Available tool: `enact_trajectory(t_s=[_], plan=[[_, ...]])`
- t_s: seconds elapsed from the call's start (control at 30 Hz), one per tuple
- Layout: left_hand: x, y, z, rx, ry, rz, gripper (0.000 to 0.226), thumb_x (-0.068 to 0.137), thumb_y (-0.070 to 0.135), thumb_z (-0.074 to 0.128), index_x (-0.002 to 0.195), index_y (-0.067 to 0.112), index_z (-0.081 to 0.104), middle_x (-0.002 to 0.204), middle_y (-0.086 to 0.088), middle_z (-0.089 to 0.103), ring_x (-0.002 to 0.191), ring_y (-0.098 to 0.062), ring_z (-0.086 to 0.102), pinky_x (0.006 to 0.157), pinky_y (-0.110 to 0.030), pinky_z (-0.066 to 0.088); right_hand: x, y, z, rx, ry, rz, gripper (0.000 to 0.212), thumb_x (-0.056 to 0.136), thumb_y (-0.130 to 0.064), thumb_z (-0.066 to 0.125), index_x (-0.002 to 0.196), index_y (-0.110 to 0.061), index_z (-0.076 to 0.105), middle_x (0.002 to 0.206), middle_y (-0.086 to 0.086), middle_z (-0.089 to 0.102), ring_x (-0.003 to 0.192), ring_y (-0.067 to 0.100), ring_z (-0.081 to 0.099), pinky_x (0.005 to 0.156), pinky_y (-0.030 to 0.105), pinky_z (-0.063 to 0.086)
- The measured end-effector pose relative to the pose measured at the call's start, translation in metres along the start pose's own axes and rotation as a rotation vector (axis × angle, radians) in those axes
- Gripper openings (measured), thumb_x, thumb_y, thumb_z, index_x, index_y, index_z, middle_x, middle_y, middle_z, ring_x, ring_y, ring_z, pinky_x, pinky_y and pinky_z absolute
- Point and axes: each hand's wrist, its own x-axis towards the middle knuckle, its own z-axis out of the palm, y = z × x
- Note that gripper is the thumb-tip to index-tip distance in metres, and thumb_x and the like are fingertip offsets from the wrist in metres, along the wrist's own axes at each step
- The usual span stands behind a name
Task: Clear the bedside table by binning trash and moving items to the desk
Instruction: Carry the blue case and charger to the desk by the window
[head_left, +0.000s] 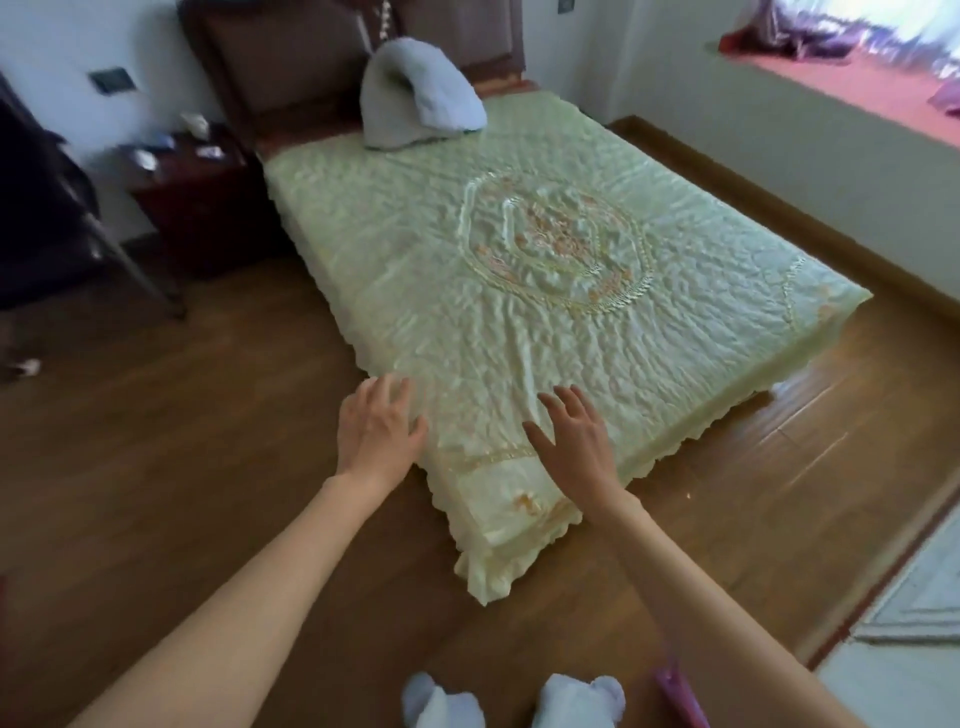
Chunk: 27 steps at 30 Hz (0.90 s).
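The dark wooden bedside table (208, 208) stands far off at the upper left, beside the bed's headboard. Small items lie on its top: a white crumpled thing (197, 124), a pale object (145, 158) and a small bluish packet (209, 151); they are blurred. My left hand (376, 428) and my right hand (574, 441) are stretched out in front of me over the near corner of the bed (519, 270), fingers spread, holding nothing.
The bed with a pale green quilted cover fills the middle; a folded grey blanket (421, 96) sits at its head. A dark chair or rack (57, 208) stands left of the bedside table. Wooden floor (156, 441) runs between me and the table. A window ledge (857, 88) is at the upper right.
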Motion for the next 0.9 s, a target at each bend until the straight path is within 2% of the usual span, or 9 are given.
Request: enact_trajectory(t_s=[0.2,0.57,0.9], plan=[[-0.01,-0.112,-0.046,0.038,0.066,-0.117,0.049,0.089,0.034,0.056,0.13,0.007,0.051,0.135,-0.016,0.05,0.126,-0.032,0.044,0.098,-0.046,0.04,0.04,-0.11,0.022,-0.012,-0.028,-0.154,0.055,0.096,-0.047,0.044,0.142,-0.017,0.041,0.153,0.008,0.035,0.147,0.023,0.018,0.119,0.043,0.019],[0.001,-0.254,-0.092,0.099,0.135,-0.344,0.05,0.092,0.038,0.05,0.134,0.011,0.046,0.139,-0.013,0.046,0.129,-0.028,0.039,0.102,-0.044,0.037,0.133,-0.261,0.054,-0.012,-0.087,-0.411,0.052,0.097,-0.042,0.046,0.142,-0.016,0.043,0.152,0.008,0.036,0.146,0.023,0.019,0.118,0.042,0.02],[0.113,-0.363,-0.12,0.175,0.16,-0.455,0.053,0.092,0.042,0.048,0.136,0.012,0.043,0.142,-0.012,0.043,0.131,-0.028,0.038,0.103,-0.043,0.037,0.282,-0.374,0.1,-0.011,-0.106,-0.576,0.053,0.096,-0.042,0.046,0.141,-0.014,0.043,0.15,0.009,0.038,0.144,0.023,0.024,0.117,0.041,0.024]])
